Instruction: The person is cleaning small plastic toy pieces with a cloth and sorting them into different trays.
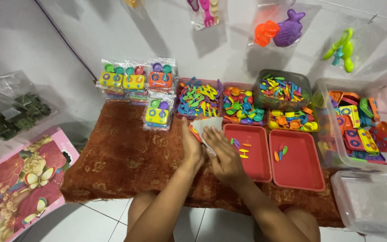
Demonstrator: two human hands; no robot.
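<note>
My left hand [191, 144] and my right hand [222, 153] meet over a brown patterned mat [126, 157], just left of a red tray. Together they hold a small clear plastic bag [207, 123] with an orange toy piece showing at its edge. The left hand grips the bag's left side, the right hand's fingers lie on its front. Packed toy sets in clear bags [158, 114] lie on the mat to the left of my hands.
Two red trays [258, 168] [303, 172] hold a few small coloured pieces. Behind them stand containers of colourful plastic toy parts [238, 105]. A clear bin [325, 148] of toy stoves is at right, a lidded clear box [372, 201] at lower right. Bagged toys hang on the wall.
</note>
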